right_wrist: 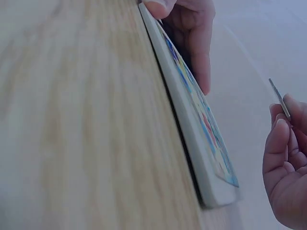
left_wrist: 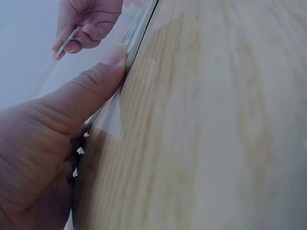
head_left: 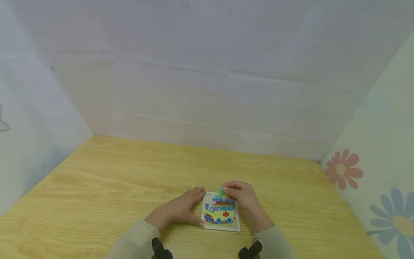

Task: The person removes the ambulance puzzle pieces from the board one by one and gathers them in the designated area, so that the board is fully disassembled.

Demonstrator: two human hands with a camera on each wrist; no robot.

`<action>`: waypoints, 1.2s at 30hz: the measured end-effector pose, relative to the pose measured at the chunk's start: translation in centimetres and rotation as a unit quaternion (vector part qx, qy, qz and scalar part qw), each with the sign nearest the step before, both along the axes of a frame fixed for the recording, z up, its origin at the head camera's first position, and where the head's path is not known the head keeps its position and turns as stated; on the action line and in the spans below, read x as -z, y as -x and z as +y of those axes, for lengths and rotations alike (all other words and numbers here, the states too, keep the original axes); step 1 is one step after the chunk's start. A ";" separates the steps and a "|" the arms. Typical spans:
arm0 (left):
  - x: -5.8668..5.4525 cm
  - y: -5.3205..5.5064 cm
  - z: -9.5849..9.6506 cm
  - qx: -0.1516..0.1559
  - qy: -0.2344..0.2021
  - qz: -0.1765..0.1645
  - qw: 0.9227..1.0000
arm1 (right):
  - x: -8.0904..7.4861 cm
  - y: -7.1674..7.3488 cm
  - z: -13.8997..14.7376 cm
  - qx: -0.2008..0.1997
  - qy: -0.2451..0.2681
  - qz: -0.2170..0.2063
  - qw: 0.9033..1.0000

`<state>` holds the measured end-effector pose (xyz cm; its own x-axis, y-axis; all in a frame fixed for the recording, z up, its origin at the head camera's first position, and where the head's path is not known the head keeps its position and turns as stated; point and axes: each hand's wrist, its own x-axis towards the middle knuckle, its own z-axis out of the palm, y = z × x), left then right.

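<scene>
A square picture puzzle board (head_left: 221,228) with a pale rim lies flat on the table, showing a yellow ambulance with a red cross. My left hand (head_left: 181,208) rests at its left side, the thumb at the near corner and the straight fingers by the far corner. Over the board's upper right part, my right hand (head_left: 248,199) pinches a puzzle piece (head_left: 221,192) with green and blue on it. From the right wrist view, that thin piece (right_wrist: 279,98) is held up off the board between thumb and fingertips.
The wooden table (head_left: 129,172) spreads around the board. A white sheet wall (head_left: 207,108) rises at the back, with a left side wall and a right side wall bearing a red flower (head_left: 344,169) and a blue flower (head_left: 399,219).
</scene>
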<state>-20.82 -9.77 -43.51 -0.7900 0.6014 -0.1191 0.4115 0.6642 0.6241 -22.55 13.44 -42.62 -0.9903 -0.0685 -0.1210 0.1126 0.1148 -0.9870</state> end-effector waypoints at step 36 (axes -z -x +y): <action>0.4 0.2 0.2 -0.006 0.009 0.002 1.000 | 1.1 0.6 5.8 0.059 -0.131 -0.030 0.989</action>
<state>-21.00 -9.61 -43.89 -0.7979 0.5893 -0.1269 0.4053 0.6803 0.6106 -23.19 19.23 -43.76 -0.9799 0.0896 -0.1782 0.1985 0.3489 -0.9159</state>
